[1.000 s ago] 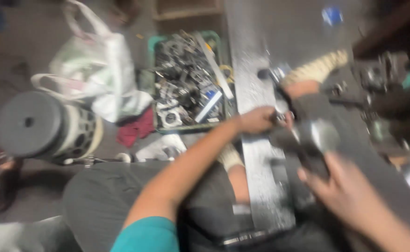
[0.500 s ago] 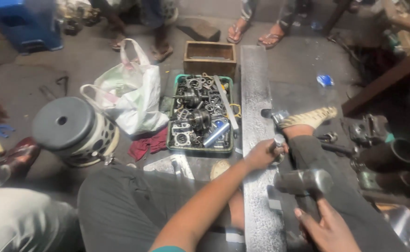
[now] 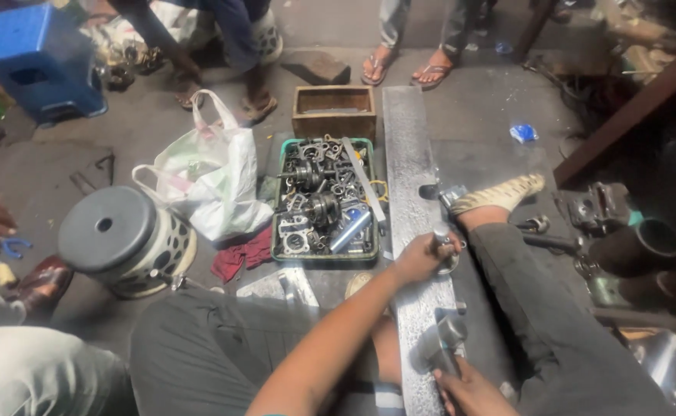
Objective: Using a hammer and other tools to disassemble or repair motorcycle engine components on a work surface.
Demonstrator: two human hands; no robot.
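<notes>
gripping a small metal part [image 3: 444, 237] upright on the long steel plate [image 3: 411, 162], the left hand [image 3: 419, 258] is closed around it; a hammer [image 3: 439, 344] is clasped low by the right hand [image 3: 473, 389], raised, no strike landed.

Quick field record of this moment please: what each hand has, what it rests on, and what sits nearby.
left hand: closed around a small upright metal rod standing on the beam
right hand: grip on a hammer, head just above the beam
work surface: long grey metal beam lying on the floor between the legs
nearby left: green tray of metal parts, white plastic bag, round grey stool
others: people's sandalled feet at the far end
</notes>
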